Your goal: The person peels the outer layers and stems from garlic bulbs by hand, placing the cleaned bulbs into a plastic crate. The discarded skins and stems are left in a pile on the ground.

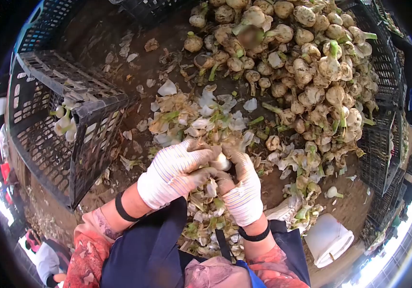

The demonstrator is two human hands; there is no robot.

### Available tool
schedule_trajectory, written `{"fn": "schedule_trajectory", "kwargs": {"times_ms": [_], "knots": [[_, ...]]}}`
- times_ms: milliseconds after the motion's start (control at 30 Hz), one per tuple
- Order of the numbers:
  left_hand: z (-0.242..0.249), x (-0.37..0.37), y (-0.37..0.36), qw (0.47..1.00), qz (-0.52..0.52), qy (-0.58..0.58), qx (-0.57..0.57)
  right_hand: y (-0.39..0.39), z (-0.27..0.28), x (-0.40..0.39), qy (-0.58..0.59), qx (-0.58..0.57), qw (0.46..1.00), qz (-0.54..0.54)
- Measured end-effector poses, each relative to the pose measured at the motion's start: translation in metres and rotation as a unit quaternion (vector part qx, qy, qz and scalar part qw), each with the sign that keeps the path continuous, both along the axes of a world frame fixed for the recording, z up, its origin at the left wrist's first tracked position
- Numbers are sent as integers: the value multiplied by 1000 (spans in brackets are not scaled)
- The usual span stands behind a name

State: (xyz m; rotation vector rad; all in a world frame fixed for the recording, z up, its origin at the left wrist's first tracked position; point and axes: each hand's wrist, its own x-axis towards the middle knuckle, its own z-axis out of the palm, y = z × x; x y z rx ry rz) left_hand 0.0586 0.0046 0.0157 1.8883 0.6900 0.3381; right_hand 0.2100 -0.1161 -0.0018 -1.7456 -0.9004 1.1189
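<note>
Both my hands wear white striped gloves with soiled fingers and meet at the centre of the view. Between them is a white garlic bulb (221,162), partly hidden by the fingers. My left hand (179,168) closes on the bulb from the left, its thumb along the top. From the right, my right hand (240,185) curls its fingers round the same bulb. Loose peeled skins (201,115) lie just beyond the hands and also below them. A large heap of unpeeled bulbs (307,72) rises at the upper right.
At the left, a black crate (37,149) holds a few clean white bulbs (65,126). More black crates (381,149) line the right side. A white bucket (328,240) lies tilted at the lower right. Another person (47,259) is at the lower left edge.
</note>
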Motion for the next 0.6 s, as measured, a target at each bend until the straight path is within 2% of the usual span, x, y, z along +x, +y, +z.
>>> {"fn": "schedule_trajectory", "kwargs": {"times_ms": [67,100,133,167,233,267,333,400,500,533,600], "knots": [[1,3,2,999,8,18,43,3,4,-1,-6,16,1000,3],[0,2,3,998,15,11,53,5,8,-2,133,-48,989,-46],[-2,1,3,998,23,4,63,5,10,-2,269,-112,952,-93],[-2,1,3,998,25,4,62,5,5,-2,269,-112,952,-92],[-3,1,2,977,145,32,-154,5,-9,-1,443,-90,887,-92],[-6,0,2,977,145,33,-153,5,-9,-2,443,-90,887,-92],[-14,-3,3,987,158,30,-20,7,-5,-6,532,-76,836,-112],[-8,-4,3,988,145,44,22,14,4,-5,525,-65,843,-97],[-4,0,0,988,149,46,10,22,11,-15,346,-88,929,-95],[-4,1,0,990,127,49,21,20,5,-15,345,-87,930,-96],[-13,2,1,993,104,53,33,16,-7,-16,453,-125,869,-154]]}}
